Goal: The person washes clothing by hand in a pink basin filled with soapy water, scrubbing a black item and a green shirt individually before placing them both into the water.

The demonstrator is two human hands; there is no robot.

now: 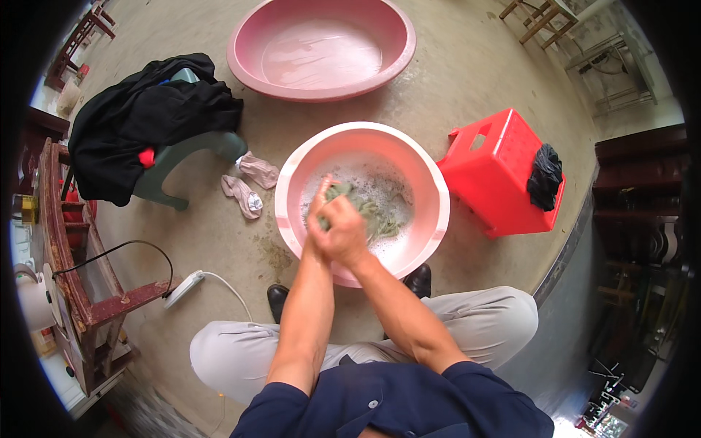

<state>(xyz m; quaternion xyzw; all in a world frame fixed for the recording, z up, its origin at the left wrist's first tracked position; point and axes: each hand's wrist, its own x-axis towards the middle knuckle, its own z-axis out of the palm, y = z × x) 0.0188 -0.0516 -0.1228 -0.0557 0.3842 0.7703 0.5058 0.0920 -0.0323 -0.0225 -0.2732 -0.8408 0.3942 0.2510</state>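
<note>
A pink plastic basin (432, 164) stands on the floor between my feet, with sudsy water (397, 186) in its bottom. Over the basin's left side, my left hand (319, 213) and my right hand (345, 227) are pressed together. Both grip a wet grey-green cloth (375, 219), bunched up between them. Its loose part trails to the right into the foam. Motion blurs the fingers somewhat, and my right hand covers part of my left.
A larger pink tub (323, 49) lies beyond the basin. A red plastic stool (493, 169) bearing a black plastic bag (545, 178) stands right. Left are socks (241, 194), a green plastic chair (191, 159) draped with black clothing (148, 115), and a power strip (184, 288).
</note>
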